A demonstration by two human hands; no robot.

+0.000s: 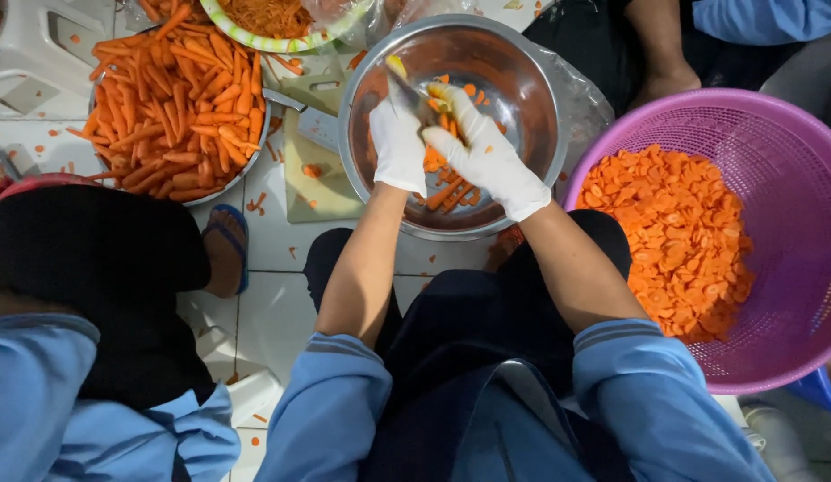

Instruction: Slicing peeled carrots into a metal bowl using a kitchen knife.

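— How are the hands set?
— Both gloved, reaching forward over the steel bowl (531, 80). The left hand (397, 143) has its grip closed on a knife (405, 89), blade pointing to eleven o'clock. The right hand (487, 152) pinches a carrot piece (438, 94) against the blade.
— What surrounds them?
— Cut carrot sticks (446, 192) lie beneath; a purple basket (790, 134) of slices sits at three o'clock.
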